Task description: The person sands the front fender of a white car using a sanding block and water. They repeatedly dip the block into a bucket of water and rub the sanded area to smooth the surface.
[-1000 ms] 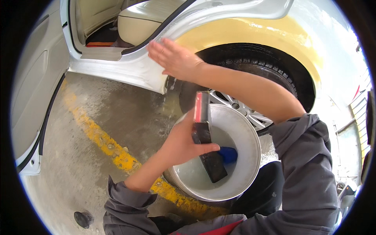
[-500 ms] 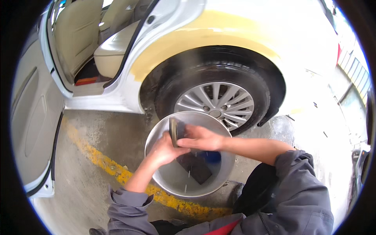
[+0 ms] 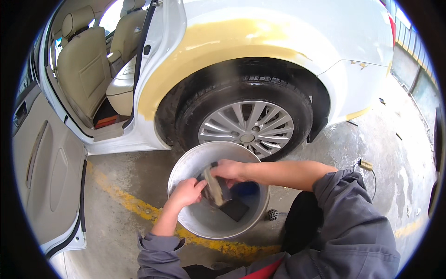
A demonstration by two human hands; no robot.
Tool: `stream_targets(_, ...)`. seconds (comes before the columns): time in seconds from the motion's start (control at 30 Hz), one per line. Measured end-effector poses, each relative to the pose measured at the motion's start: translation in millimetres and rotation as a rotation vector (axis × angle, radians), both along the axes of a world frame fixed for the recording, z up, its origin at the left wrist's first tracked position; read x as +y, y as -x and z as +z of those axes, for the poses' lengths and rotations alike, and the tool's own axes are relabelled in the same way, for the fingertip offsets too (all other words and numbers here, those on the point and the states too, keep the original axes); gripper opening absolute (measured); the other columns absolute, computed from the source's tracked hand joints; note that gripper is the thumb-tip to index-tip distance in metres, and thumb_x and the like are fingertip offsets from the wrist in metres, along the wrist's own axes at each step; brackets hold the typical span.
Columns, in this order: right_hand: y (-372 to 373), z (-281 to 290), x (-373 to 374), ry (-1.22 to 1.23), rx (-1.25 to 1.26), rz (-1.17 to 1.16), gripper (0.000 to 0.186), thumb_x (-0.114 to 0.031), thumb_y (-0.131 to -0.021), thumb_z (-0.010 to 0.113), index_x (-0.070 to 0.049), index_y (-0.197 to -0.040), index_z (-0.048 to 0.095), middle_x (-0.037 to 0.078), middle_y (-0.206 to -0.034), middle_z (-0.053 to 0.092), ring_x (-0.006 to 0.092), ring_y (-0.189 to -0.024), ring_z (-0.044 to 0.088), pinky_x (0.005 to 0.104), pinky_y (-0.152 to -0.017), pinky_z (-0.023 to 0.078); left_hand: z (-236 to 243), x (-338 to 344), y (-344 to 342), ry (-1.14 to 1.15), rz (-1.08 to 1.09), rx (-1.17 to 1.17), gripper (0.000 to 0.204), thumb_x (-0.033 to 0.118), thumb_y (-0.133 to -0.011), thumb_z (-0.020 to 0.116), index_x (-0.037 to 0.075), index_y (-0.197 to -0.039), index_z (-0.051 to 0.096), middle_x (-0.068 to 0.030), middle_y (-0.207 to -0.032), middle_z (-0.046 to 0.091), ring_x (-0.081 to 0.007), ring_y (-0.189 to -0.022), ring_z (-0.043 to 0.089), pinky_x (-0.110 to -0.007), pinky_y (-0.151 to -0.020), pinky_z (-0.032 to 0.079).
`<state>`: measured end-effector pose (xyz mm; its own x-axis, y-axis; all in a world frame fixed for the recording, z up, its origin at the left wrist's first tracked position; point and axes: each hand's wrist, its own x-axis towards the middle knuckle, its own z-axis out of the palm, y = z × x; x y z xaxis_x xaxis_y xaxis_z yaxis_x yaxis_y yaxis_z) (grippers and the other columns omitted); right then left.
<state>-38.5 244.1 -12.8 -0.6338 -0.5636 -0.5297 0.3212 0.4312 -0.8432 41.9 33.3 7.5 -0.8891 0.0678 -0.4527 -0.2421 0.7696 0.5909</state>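
Observation:
Over a round metal bucket (image 3: 186, 221), my right hand (image 3: 227, 171) grips a tan-and-dark block, which looks like a sanding block (image 3: 213, 188), tilted and slightly blurred. My left hand (image 3: 186, 191) is just left of the block, fingers curled and thumb and forefinger pointing at its side. What those fingers pinch, if anything, I cannot make out. Inside the bucket lie a dark flat piece (image 3: 235, 210) and something blue (image 3: 246, 189), partly hidden by my right hand and the block.
Behind the bucket stands a white car with a wheel (image 3: 246, 130) and a yellowish patch (image 3: 223, 39) above its arch. An open car door (image 3: 53, 158) is at the left. A cable with a small brass-coloured piece (image 3: 366, 165) lies on the concrete at right.
Both hands held the block upright near the bucket's middle; now it is lower and tilted. The left hand has drawn back to its side. The view has shifted, showing more of the car's rear.

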Motion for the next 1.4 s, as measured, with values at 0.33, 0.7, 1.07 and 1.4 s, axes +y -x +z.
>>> stream_targets(0.33,44.3,-122.6,-47.2,-0.855,0.8,1.125,0.032,-0.018,-0.084,0.076,-0.006,-0.113,0.081,0.016,-0.114,0.079,0.0366,-0.103,0.076,0.0524,-0.084,0.062,0.1,23.3,6.1,0.311,-0.114,0.432,0.033,0.035,-0.1,0.07,0.003,-0.094,0.075,-0.0214,-0.092,0.076,-0.0444,-0.091,0.073,-0.053,-0.083,0.057)
stream_targets(0.7,-12.8,54.4,-8.9,-0.615,1.151,0.444,0.02,-0.025,-0.094,0.066,-0.011,-0.102,0.077,0.015,-0.101,0.078,0.0369,-0.095,0.076,0.0502,-0.081,0.061,-14.3,-8.9,1.7,-0.396,-0.132,0.493,0.054,0.028,-0.096,0.08,0.002,-0.14,0.06,-0.0144,-0.124,0.073,-0.0235,-0.102,0.074,-0.038,-0.091,0.058)
stream_targets(1.07,-25.7,57.5,71.5,-0.172,0.61,0.523,0.078,-0.05,-0.094,0.075,0.0,-0.15,0.055,0.016,-0.108,0.074,0.026,-0.086,0.074,0.0389,-0.076,0.06,39.5,26.3,-4.3,-0.229,-0.3,0.963,0.011,0.003,-0.091,0.077,0.002,-0.101,0.075,-0.011,-0.095,0.075,-0.023,-0.081,0.072,-0.035,-0.072,0.055)
stream_targets(1.4,-21.2,24.8,80.9,-0.257,0.893,0.371,0.044,-0.029,-0.096,0.068,-0.005,-0.133,0.064,0.022,-0.113,0.07,0.044,-0.097,0.072,0.0534,-0.087,0.058,19.2,44.2,-17.5,-0.662,0.393,0.525,0.007,0.004,-0.1,0.067,0.002,-0.104,0.073,-0.0058,-0.09,0.074,-0.0165,-0.083,0.073,-0.031,-0.075,0.058)
